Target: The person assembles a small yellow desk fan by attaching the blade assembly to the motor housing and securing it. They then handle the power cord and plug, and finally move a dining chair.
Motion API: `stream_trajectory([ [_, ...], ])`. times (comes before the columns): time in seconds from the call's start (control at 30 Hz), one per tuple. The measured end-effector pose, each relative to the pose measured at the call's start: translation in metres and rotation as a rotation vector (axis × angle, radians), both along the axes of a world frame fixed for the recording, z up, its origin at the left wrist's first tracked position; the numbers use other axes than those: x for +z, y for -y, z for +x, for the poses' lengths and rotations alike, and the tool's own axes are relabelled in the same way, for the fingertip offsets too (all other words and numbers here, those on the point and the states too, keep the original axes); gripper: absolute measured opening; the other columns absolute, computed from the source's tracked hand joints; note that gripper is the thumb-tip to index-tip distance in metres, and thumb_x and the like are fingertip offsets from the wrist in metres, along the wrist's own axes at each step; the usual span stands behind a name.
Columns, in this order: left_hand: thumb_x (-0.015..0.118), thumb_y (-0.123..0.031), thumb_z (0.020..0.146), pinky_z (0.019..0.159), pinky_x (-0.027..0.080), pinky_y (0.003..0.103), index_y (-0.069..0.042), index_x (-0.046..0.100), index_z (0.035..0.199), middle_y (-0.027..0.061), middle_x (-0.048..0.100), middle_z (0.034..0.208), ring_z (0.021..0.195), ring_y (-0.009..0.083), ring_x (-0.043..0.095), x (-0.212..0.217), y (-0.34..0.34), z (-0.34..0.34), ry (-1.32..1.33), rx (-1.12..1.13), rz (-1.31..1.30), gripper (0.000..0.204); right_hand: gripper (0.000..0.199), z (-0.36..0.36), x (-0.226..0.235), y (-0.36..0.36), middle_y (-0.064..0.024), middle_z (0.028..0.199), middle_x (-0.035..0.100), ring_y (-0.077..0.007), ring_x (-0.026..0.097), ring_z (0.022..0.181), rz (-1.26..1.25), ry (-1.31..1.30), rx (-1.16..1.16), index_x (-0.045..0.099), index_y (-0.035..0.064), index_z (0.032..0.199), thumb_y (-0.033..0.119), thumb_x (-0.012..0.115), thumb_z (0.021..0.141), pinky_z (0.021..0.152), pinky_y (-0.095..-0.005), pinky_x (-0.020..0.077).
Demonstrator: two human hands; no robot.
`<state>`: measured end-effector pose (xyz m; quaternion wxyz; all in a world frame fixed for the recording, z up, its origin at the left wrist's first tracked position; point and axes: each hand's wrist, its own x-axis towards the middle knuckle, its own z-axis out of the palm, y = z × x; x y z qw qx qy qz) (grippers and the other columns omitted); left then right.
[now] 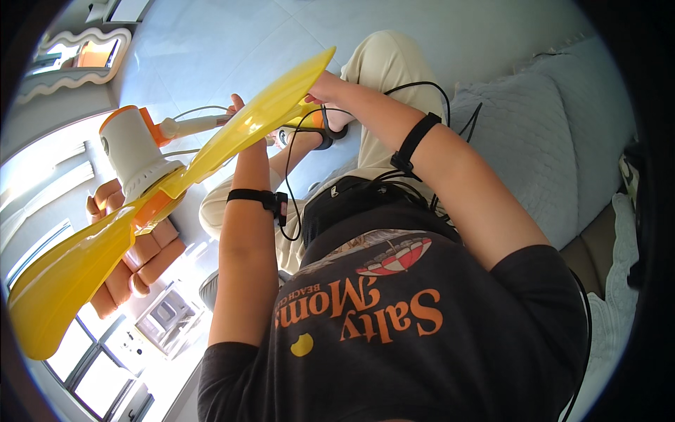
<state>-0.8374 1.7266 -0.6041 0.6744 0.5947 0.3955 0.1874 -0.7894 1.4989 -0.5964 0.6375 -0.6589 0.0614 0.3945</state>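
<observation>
A fan with long, glossy yellow blades (242, 126) slants across the left half of the view. Its white motor housing (133, 151) has an orange rim, and a white pole (193, 127) runs from it toward my hands. My left hand (238, 107) is wrapped round the end of that pole, partly hidden behind the blade. By the upper blade's tip is my right hand (322, 88), its fingers curled and partly covered by the blade. Just below those fingers shows a yellow and orange piece (313, 117), mostly hidden.
Thin black cables (299, 141) loop between my forearms, which wear black straps (415, 144). My bent knees, in cream trousers (394, 60), frame the work. A grey quilted cover (520, 148) lies at right. Beyond the fan stand a brown sofa (151, 253) and a wavy-framed mirror (116, 60).
</observation>
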Motion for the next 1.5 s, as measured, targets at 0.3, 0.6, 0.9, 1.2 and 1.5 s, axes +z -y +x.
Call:
stream_trajectory([
  [0.3, 0.077, -0.038, 0.085, 0.083, 0.044, 0.031, -0.013, 0.043, 0.097, 0.0022, 0.049, 0.097, 0.086, 0.0149, 0.048, 0.012, 0.013, -0.004, -0.011, 0.025, 0.010, 0.044, 0.024, -0.002, 0.002, 0.000, -0.0022, 0.095, 0.070, -0.0107, 0.067, 0.080, 0.008, -0.006, -0.010, 0.066, 0.0081, 0.103, 0.027, 0.066, 0.088, 0.070, -0.0255, 0.0541],
  [0.6, 0.072, -0.033, 0.090, 0.066, 0.049, 0.032, -0.011, 0.045, 0.066, 0.0043, 0.050, 0.059, 0.061, 0.0174, 0.057, 0.033, 0.012, 0.000, 0.318, -0.005, -0.034, 0.042, 0.022, -0.002, -0.001, 0.004, -0.0016, 0.095, 0.068, -0.0104, 0.064, 0.082, 0.050, -0.030, -0.026, 0.065, 0.0099, 0.103, 0.028, 0.065, 0.090, 0.071, -0.0263, 0.0504],
  [0.9, 0.068, -0.031, 0.093, 0.065, 0.048, 0.032, -0.010, 0.043, 0.064, 0.0024, 0.045, 0.055, 0.058, 0.0152, 0.051, 0.166, 0.035, -0.008, 0.223, -0.039, 0.210, 0.043, 0.019, -0.003, -0.003, 0.005, -0.0006, 0.094, 0.067, -0.0100, 0.062, 0.083, 0.029, -0.041, -0.008, 0.063, 0.0108, 0.101, 0.026, 0.065, 0.090, 0.073, -0.0263, 0.0481],
  [1.2, 0.068, -0.031, 0.094, 0.067, 0.048, 0.031, -0.010, 0.043, 0.064, 0.0029, 0.045, 0.057, 0.059, 0.0149, 0.048, 0.171, 0.033, -0.013, 0.210, -0.078, 0.239, 0.044, 0.019, -0.004, -0.002, 0.009, -0.0009, 0.093, 0.067, -0.0108, 0.063, 0.083, 0.023, -0.035, -0.016, 0.064, 0.0109, 0.102, 0.026, 0.064, 0.091, 0.073, -0.0266, 0.0485],
  [1.5, 0.067, -0.025, 0.094, 0.077, 0.050, 0.036, -0.007, 0.051, 0.075, 0.0044, 0.050, 0.063, 0.071, 0.0206, 0.060, 0.109, 0.030, -0.012, 0.066, -0.105, 0.202, 0.030, 0.022, -0.004, -0.008, 0.002, -0.0027, 0.088, 0.069, -0.0111, 0.066, 0.076, 0.056, 0.003, -0.033, 0.065, 0.0070, 0.097, 0.026, 0.067, 0.084, 0.066, -0.0255, 0.0536],
])
